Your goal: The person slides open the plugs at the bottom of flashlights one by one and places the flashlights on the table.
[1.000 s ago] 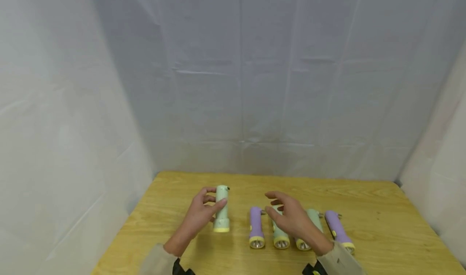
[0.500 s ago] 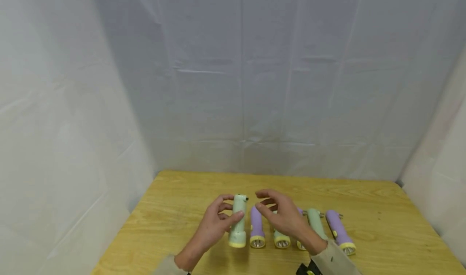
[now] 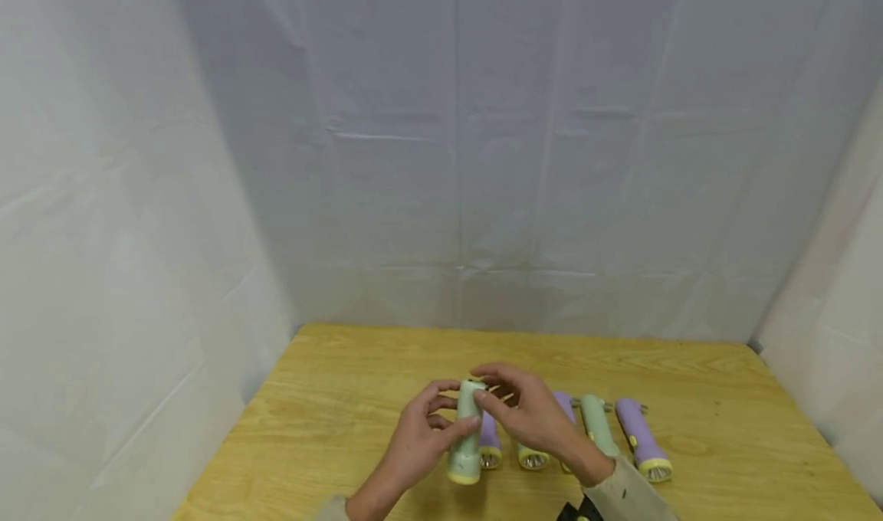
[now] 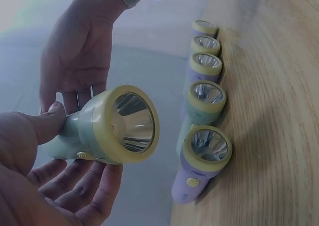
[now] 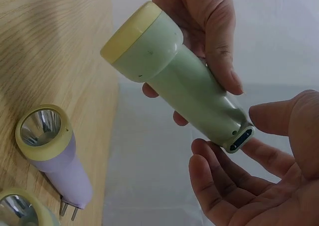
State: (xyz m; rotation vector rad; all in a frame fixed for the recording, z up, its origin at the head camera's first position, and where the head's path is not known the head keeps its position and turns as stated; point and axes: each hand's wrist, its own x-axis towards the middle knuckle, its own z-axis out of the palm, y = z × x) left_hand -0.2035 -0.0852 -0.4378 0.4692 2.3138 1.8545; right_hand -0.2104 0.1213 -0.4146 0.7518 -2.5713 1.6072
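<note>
My left hand [image 3: 417, 437] holds a pale green flashlight [image 3: 467, 437] above the table, thumb on one side and fingers on the other. Its yellow-rimmed lens end points down toward me in the head view, and the reflector faces the camera in the left wrist view. At the tail end, my right hand [image 3: 534, 417] has its thumb and loosely bent fingers around the flashlight's end; whether they press on it I cannot tell. A dark slot [image 5: 240, 139] shows in that tail end. Behind the held flashlight lies a purple flashlight [image 3: 490, 437], partly covered.
More flashlights lie in a row on the wooden table [image 3: 331, 398]: a green one [image 3: 533, 460] mostly under my right hand, another green one [image 3: 597, 421] and a purple one [image 3: 641, 437] at the right end. Metal prongs stick out from some tails. Pale sheeting [image 3: 455, 199] surrounds the table.
My left hand has carried the green flashlight rightward and nearer to me, in front of the leftmost purple one. My right hand has shifted slightly left, and its fingers now surround the flashlight's tail.
</note>
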